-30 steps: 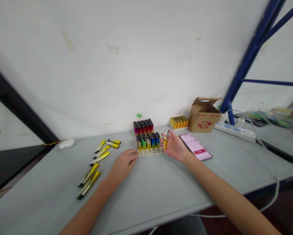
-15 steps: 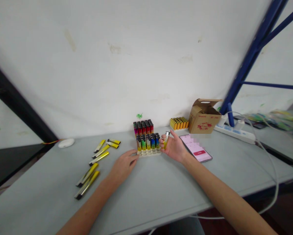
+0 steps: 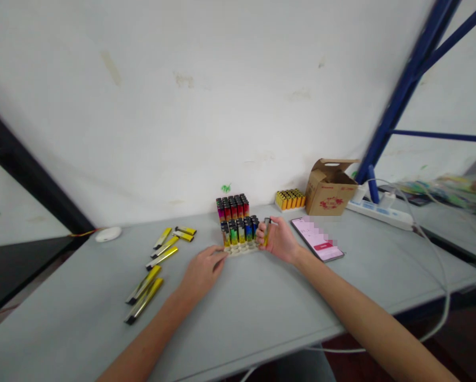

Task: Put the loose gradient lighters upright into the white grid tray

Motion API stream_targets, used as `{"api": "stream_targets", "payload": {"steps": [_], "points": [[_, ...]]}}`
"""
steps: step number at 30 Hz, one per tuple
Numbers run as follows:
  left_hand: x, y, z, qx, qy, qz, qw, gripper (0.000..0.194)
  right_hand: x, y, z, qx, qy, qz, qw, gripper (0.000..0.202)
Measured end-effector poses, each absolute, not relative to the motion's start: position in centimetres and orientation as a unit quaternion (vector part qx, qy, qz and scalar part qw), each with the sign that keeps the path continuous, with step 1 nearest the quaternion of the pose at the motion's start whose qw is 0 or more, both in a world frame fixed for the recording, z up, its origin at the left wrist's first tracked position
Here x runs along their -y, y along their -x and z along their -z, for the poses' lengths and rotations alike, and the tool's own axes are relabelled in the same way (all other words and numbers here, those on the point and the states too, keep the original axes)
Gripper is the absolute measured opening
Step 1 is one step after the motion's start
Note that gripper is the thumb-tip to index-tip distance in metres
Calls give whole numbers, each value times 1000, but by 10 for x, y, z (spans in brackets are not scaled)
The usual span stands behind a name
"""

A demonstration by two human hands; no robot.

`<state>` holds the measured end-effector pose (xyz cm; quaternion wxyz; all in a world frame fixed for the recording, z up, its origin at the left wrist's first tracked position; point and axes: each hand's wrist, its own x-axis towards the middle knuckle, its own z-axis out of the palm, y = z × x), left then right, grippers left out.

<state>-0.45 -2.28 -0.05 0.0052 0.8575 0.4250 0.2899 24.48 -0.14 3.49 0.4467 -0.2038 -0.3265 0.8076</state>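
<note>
While our right hand [image 3: 282, 242] grips a lighter [image 3: 267, 232], our left hand [image 3: 201, 269] meets the tray [image 3: 240, 252], grip unclear; back rows [image 3: 241, 233] filled, front holes [image 3: 244, 246] bare, loose lighters [image 3: 146, 300] left.

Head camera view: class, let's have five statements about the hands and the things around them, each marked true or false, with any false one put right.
1. The right hand holds a lighter. True.
2. The left hand grips the phone. False: it is at the near left corner of the pale tray.
3. The cardboard box has its top flap raised. True.
4. The loose lighters lie right of the pale tray. False: they lie left of it.
5. The yellow cylinders stand left of the cardboard box. True.
</note>
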Motion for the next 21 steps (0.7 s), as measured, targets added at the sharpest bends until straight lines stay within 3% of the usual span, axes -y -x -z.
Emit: {"api": "stream_targets", "payload": {"steps": [12, 17, 21], "points": [[25, 9, -17, -474, -820, -321, -17, 22, 1, -248, -36, 337, 251, -791, 444, 37], [19, 23, -30, -593, -676, -437, 11, 50, 2, -247, -36, 346, 258, -786, 443, 38], [11, 27, -20, -600, -693, -397, 47, 56, 0, -246, -34, 354, 260, -788, 432, 39]]}}
